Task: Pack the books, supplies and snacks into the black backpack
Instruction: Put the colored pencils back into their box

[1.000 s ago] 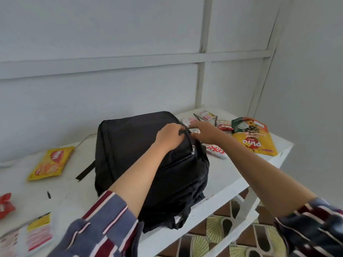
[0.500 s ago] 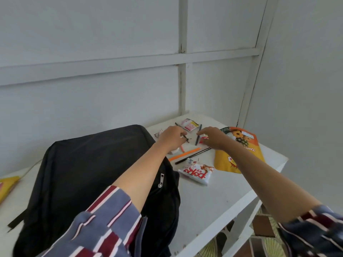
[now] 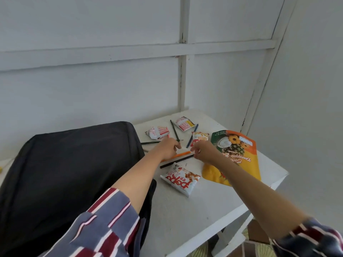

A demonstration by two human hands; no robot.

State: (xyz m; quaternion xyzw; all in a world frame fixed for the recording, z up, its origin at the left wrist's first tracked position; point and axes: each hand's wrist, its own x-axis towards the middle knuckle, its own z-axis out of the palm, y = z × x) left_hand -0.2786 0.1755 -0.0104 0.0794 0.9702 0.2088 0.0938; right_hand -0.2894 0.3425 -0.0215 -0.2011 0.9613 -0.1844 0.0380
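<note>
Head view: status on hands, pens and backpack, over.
Left hand and right hand at the loose pens, grip unclear. Black backpack alongside; snack packets unpacked on table. Nothing blocking the pens.

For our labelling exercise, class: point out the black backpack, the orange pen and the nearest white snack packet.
black backpack (image 3: 74,164): head view, top panel.
orange pen (image 3: 182,154): head view, bare shaft.
white snack packet (image 3: 181,179): head view, printed front.

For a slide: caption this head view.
Left hand and right hand reach for pencils among snack packets beside black backpack.
</note>
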